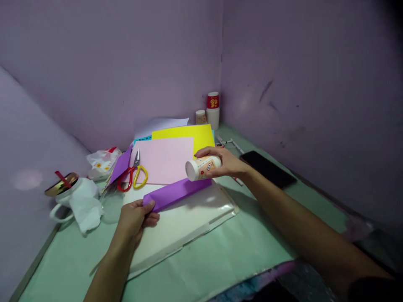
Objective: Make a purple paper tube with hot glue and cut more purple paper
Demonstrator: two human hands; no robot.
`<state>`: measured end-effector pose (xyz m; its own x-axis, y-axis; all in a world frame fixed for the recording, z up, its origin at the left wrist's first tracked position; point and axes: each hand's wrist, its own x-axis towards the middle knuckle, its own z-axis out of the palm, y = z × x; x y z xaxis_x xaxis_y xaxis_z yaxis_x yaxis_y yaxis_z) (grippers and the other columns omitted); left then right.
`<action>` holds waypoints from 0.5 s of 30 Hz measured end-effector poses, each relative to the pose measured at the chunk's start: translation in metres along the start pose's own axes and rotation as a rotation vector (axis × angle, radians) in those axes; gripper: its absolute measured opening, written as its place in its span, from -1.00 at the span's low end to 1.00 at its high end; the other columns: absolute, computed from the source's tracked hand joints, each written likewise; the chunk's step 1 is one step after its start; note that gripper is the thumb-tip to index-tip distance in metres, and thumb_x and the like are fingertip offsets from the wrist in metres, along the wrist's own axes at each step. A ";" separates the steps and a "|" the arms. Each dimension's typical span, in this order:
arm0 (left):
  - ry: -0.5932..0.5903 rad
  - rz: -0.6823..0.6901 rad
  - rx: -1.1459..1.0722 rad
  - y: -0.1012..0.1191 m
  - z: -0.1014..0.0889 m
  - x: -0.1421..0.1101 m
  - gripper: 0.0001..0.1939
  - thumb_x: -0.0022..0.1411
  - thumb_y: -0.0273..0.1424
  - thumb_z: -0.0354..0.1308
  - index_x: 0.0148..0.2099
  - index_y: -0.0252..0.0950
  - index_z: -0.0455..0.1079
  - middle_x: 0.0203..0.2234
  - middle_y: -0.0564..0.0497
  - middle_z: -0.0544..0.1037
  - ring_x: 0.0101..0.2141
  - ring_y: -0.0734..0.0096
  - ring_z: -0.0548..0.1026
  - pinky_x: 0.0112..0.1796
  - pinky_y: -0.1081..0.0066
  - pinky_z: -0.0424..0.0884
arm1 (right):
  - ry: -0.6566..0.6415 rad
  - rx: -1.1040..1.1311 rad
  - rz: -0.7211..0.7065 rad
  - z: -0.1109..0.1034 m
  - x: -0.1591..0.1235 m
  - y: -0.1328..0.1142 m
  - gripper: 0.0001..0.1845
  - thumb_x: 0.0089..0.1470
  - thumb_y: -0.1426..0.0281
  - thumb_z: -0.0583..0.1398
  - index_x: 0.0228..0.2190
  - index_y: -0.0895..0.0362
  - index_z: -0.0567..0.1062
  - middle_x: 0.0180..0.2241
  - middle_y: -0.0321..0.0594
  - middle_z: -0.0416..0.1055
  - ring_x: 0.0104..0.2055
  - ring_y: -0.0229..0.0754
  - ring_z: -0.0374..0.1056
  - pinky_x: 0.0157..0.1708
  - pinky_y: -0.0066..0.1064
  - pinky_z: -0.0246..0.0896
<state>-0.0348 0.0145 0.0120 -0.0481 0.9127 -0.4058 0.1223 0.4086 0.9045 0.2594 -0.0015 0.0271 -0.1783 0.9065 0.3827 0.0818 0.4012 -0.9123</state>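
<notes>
A folded strip of purple paper (176,193) lies slanted across a white sheet (189,222) on the green table. My left hand (137,216) pinches the strip's near-left end between thumb and fingers. My right hand (225,161) is wrapped round a small white cup-like tube (201,167) with an orange print, held on its side over the strip's far-right end. Just behind them lie a pink sheet (163,159) and a yellow sheet (189,133).
Red-and-yellow scissors (132,176) rest on the pink sheet's left edge. A white mug with a gold lid (67,195) and crumpled tissue (85,205) sit at left. Stacked paper cups (213,110) stand in the corner. A black phone (267,167) lies at right by the wall.
</notes>
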 end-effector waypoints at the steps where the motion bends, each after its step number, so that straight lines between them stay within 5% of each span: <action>1: -0.006 -0.002 -0.008 0.000 0.000 0.001 -0.87 -0.12 -0.53 0.24 -0.49 -0.40 0.32 -0.79 0.02 0.40 -0.79 0.50 0.35 -0.75 0.56 0.31 | 0.029 0.183 0.020 -0.003 0.000 0.000 -0.42 -0.41 0.43 0.41 -0.21 0.11 0.46 -0.19 -0.23 0.40 -0.22 -0.19 0.36 -0.26 -0.38 0.27; 5: -0.042 -0.010 -0.039 -0.004 -0.003 0.004 -0.79 -0.19 -0.47 0.30 -0.48 -0.40 0.32 -0.82 0.03 0.38 -0.79 0.52 0.32 -0.76 0.58 0.25 | 0.077 0.649 0.034 -0.011 -0.001 -0.001 -0.36 -0.49 0.35 0.42 -0.24 0.08 0.40 -0.29 -0.29 0.42 -0.33 -0.18 0.38 -0.36 -0.33 0.32; 15: -0.062 -0.031 -0.035 -0.011 -0.004 0.008 -0.58 -0.40 -0.33 0.42 -0.48 -0.38 0.33 -0.81 0.08 0.37 -0.78 0.56 0.30 -0.74 0.60 0.24 | 0.021 0.730 0.051 -0.005 0.001 0.009 -0.34 -0.42 0.22 0.35 -0.19 0.09 0.34 -0.26 -0.18 0.43 -0.26 -0.03 0.41 -0.13 0.02 0.24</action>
<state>-0.0407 0.0173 -0.0011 0.0101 0.8982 -0.4396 0.0868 0.4371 0.8952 0.2645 0.0041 0.0197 -0.1719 0.9272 0.3328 -0.5861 0.1752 -0.7911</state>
